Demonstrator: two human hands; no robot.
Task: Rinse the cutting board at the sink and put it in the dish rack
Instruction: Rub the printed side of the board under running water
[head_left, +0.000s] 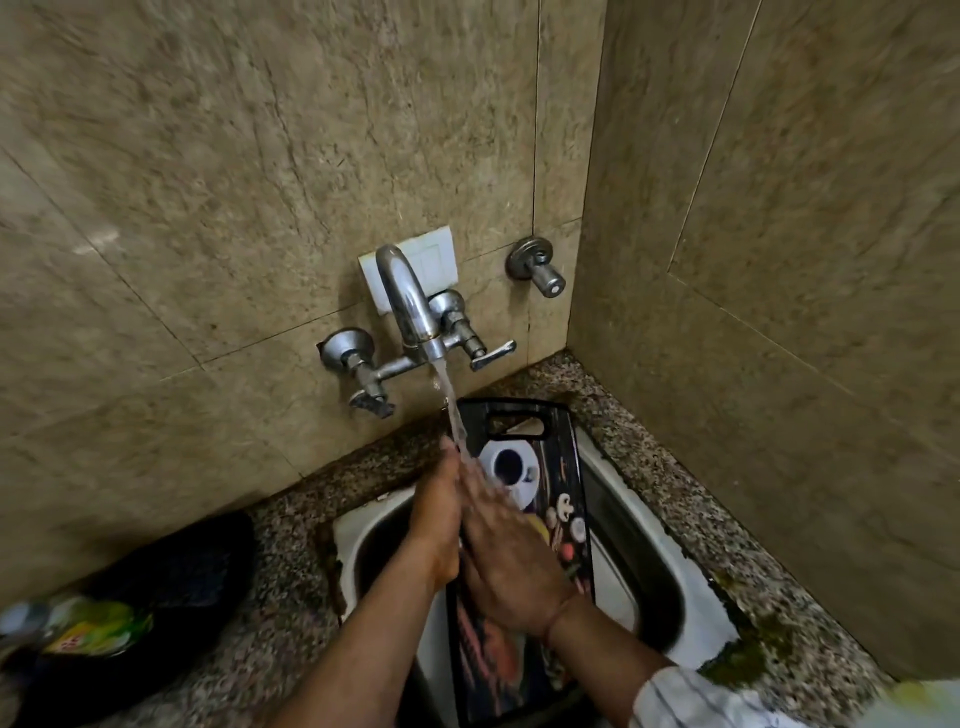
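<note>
Cutting board (545, 467) propped in sink (639, 540), wet, judged stiff and slippery; handle slot (515, 425) best taken. Left hand (439, 514) and right hand (511, 556) released, rubbed together under water.

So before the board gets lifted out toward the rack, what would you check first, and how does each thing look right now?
1. Water running: ok. A stream falls from the tap onto the hands.
2. Cutting board under the stream: ok. It lies across the sink, handle hole toward the wall.
3. Firm grip on the board: not ok. The left hand and right hand are pressed together above it, neither closed on it.
4. Board rinsed clean: cannot tell. Its print and the blur hide any residue.
5. Dish rack free: cannot tell. None is in view.
6. Tap lever reachable: ok, nothing blocks it.
</note>
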